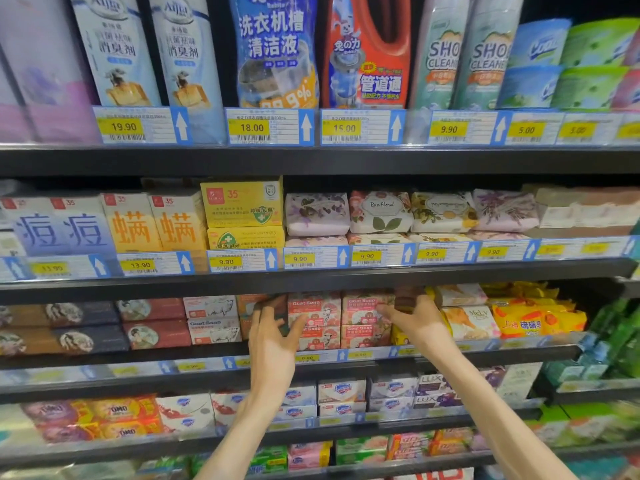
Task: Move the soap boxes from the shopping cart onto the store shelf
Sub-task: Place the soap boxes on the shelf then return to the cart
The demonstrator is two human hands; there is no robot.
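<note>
Both hands reach to the third black metal shelf (207, 355), where stacked pink-and-white cardboard Goat Soap boxes (341, 320) already stand. The left hand (273, 336) is spread open against dark boxes beside them, and the right hand (412, 320) touches a dark brown box (408, 299), grip unclear. The cart is out of view, so what remains cannot be judged.

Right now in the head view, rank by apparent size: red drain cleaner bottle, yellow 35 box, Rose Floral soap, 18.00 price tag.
1. Red drain cleaner bottle, though cropped at the top.
2. Yellow 35 box.
3. 18.00 price tag and Rose Floral soap look alike; not ranking them.
</note>
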